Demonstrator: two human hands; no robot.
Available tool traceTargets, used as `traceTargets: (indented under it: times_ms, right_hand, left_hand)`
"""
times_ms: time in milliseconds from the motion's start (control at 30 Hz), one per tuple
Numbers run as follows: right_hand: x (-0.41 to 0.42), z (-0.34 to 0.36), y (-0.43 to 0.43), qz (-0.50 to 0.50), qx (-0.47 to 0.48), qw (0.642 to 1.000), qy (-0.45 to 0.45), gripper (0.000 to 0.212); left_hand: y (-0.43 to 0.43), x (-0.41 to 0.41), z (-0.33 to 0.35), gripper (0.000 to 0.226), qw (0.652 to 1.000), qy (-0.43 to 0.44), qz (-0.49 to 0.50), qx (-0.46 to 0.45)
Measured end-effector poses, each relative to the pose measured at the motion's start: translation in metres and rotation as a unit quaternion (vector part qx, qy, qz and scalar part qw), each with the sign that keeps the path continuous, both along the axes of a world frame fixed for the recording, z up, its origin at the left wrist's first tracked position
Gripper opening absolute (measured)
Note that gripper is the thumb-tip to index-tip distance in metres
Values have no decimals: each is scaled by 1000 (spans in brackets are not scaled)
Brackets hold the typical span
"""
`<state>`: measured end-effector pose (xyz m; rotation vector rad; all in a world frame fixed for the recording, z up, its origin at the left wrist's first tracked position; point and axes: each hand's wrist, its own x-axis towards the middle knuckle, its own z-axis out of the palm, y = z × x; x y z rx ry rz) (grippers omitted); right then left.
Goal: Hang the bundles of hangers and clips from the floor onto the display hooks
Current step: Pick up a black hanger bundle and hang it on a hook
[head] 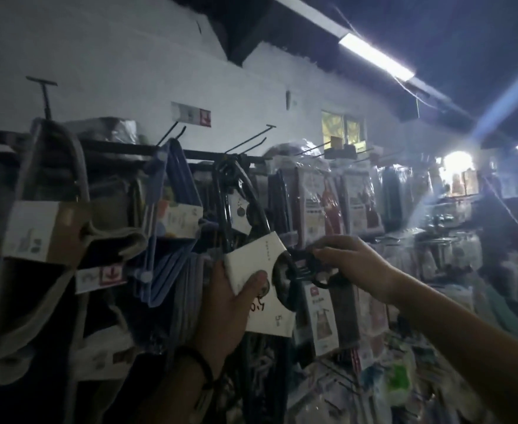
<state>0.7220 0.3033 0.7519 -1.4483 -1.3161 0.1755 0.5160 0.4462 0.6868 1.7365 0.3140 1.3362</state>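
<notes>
Two hands on one item: left hand [230, 304] grips the dark hanger bundle [253, 206] by its white card sleeve [248, 255], thumb across the card front, fingers behind it. Right hand [349, 258] pinches the dark hanger ends [300, 266] sticking out just right of the card, fingers curled round them. Bundle is up at the display, tilted, its hook tops reaching the dark rail [114, 148] right under a wire display hook [251, 137]; too blurry to tell if it is seated on the hook. Black band [204, 367] on the left wrist. Blue hanger bundle [172, 240] hangs just left of it, grey hanger bundle [53, 166] further left. Bagged apron packs [316, 206] hang to the right. Tube light [377, 61] lit overhead
</notes>
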Motion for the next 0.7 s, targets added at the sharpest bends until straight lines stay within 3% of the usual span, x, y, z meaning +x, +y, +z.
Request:
traceTargets:
  times_ms: [100, 267, 400, 500, 567, 700]
  right_hand:
    - [9, 32, 33, -114, 15, 979, -170, 12]
    - [17, 80, 97, -120, 49, 959, -251, 30]
    - [48, 126, 160, -140, 128, 945, -267, 40]
    - [77, 154, 201, -166, 171, 931, -277, 25]
    - [93, 169, 222, -192, 172, 922, -289, 18]
    - [123, 181, 258, -218, 163, 925, -266, 29]
  left_hand:
    - [32, 28, 27, 37, 998, 33, 22, 38]
    - [73, 82, 62, 37, 995, 44, 52, 76]
    - [104, 121, 93, 37, 988, 51, 90, 115]
    - [121, 146, 113, 38, 978, 55, 120, 160]
    - [135, 161, 128, 41, 971, 66, 133, 187]
    - [165, 185, 158, 51, 949, 122, 189, 221]
